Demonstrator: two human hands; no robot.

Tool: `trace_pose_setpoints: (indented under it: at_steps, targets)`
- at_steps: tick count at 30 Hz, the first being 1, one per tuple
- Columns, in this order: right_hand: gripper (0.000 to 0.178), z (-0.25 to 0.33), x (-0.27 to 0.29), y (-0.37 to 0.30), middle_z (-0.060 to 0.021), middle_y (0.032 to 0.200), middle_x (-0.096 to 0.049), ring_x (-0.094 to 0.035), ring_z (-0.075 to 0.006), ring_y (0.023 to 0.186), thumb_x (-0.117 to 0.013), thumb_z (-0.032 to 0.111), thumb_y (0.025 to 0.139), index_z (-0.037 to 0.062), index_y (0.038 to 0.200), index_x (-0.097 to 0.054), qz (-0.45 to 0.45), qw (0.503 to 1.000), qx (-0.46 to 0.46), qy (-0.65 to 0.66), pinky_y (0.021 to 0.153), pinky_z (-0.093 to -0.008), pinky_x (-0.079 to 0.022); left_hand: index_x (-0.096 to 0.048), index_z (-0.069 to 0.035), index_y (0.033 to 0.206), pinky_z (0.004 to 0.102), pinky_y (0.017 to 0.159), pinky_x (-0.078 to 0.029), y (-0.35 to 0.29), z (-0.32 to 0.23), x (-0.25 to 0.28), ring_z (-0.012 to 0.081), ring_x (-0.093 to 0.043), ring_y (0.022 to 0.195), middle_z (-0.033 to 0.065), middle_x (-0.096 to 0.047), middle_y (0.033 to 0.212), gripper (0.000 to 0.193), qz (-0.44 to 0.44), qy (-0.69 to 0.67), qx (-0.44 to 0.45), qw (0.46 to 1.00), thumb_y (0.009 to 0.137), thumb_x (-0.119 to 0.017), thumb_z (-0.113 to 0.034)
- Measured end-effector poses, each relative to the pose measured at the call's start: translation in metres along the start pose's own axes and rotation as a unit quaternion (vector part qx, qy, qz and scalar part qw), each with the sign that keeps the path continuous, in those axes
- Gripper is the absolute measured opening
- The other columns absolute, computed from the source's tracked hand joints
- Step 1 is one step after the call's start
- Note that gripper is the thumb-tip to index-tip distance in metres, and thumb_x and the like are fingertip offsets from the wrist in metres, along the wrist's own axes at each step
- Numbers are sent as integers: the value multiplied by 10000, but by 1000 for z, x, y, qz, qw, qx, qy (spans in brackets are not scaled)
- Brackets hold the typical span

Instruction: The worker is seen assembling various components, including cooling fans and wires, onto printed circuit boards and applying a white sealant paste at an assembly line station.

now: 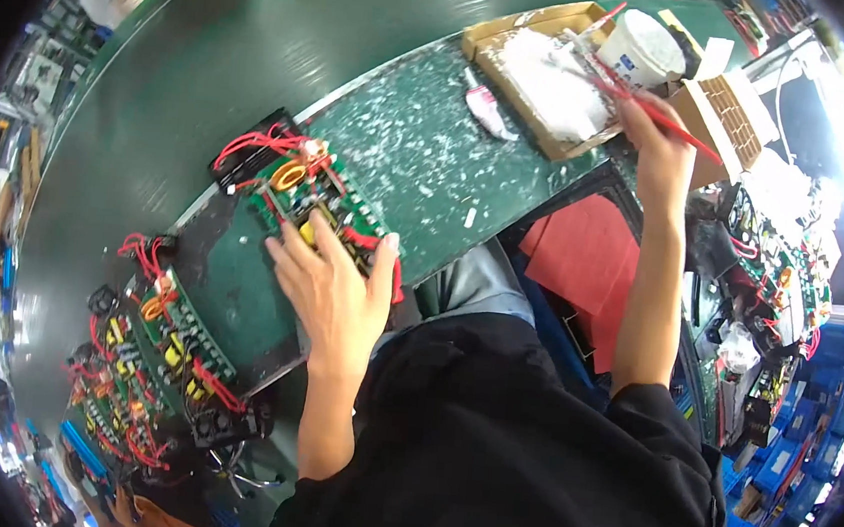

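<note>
My left hand (334,296) lies over a green circuit board (371,214) at the table's edge, fingers spread across its parts and thumb at its right side. The board carries red wires, a copper-coloured ring coil (289,174) and yellow components. In my right hand (660,154) is a thin brush with a red handle (692,140), gripped between the fingers. Its far end reaches over a shallow cardboard tray (555,150) of white paste-like material (548,86); the exact tip is hard to make out against the white.
A white tub (643,50) stands by the tray, with an opened carton (731,120) to its right. A pink-and-white tube (489,109) lies on the white-spotted green tabletop (403,131). More circuit boards (180,338) sit at left, others (788,265) at right. Red sheets (588,258) lie beside my lap.
</note>
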State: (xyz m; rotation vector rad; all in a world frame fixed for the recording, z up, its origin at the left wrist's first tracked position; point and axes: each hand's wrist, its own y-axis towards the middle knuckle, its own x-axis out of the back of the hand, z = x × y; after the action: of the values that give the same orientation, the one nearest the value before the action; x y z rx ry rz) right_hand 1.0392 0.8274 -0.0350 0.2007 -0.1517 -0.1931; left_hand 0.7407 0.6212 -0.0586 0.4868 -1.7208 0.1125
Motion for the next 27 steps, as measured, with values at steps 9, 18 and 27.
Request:
trace_pose_setpoints:
  at_steps: [9,18,27]
  targets:
    - [197,-1,7,-9,-128,927,-712,-705,-167,893,-601,81,974,-78,1089,-618,34,953,130,-273,811,-262,-555,-386,66,1373,578,1000,-423,11,-6,-1,534,-384,1297,332,-414,1359,916,9,37,24,999,743,-763,-480]
    - [180,-7,-40,-88,-187,973,-659,-686,-261,804,-465,148,1049,-23,1100,-488,15,991,27,128,757,-375,-580,-427,36,1372,549,1024,-388,9,8,5,489,-415,1266,328,-408,1341,883,28,-12,-24,999,695,-787,-400]
    - [183,-33,-135,-151,-232,1077,-636,-711,-298,877,-457,176,1052,20,1126,-396,81,971,-15,226,760,-383,-606,-412,91,1373,570,1012,-420,12,6,0,533,-432,1263,394,-366,1404,944,21,10,-32,999,714,-789,-471]
